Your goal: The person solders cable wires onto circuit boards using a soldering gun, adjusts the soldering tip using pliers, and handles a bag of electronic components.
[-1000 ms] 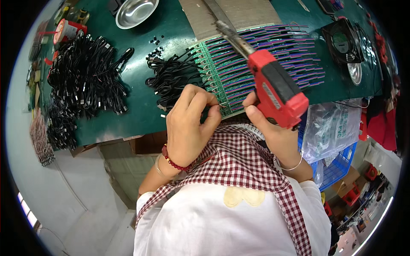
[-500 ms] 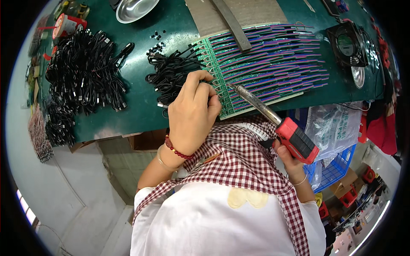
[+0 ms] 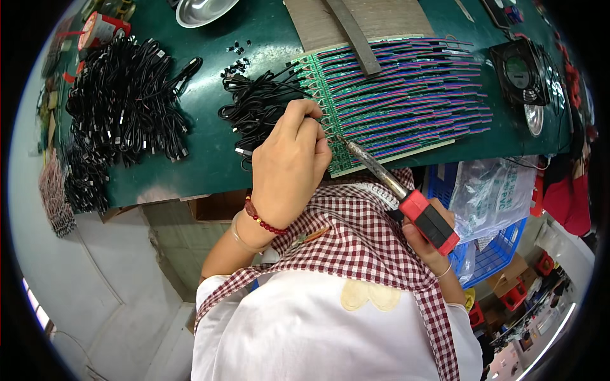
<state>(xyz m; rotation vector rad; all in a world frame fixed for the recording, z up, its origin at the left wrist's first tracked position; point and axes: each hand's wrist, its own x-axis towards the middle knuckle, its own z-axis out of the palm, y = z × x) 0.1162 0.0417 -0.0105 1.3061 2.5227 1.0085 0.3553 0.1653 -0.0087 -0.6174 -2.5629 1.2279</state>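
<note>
A soldering iron with a red and black handle rests in my right hand, its fingers wrapped round the handle. The metal tip slants up and left to the left edge of a green circuit board panel, close to my left fingertips. My left hand is closed in a pinch over that edge; what lies between its fingers is hidden. Black cables run to the panel's edge from the left, partly under this hand. Rows of thin multicoloured wires spread over the panel to the right.
A large heap of black cables lies at the left of the green table. A metal bar lies across the panel's far edge and a brown board. Small black parts, a metal bowl and a fan are also there.
The soldering iron's handle has shifted left and a little toward me, and its tip sits slightly nearer on the panel's edge. My left hand keeps its pinch at nearly the same spot.
</note>
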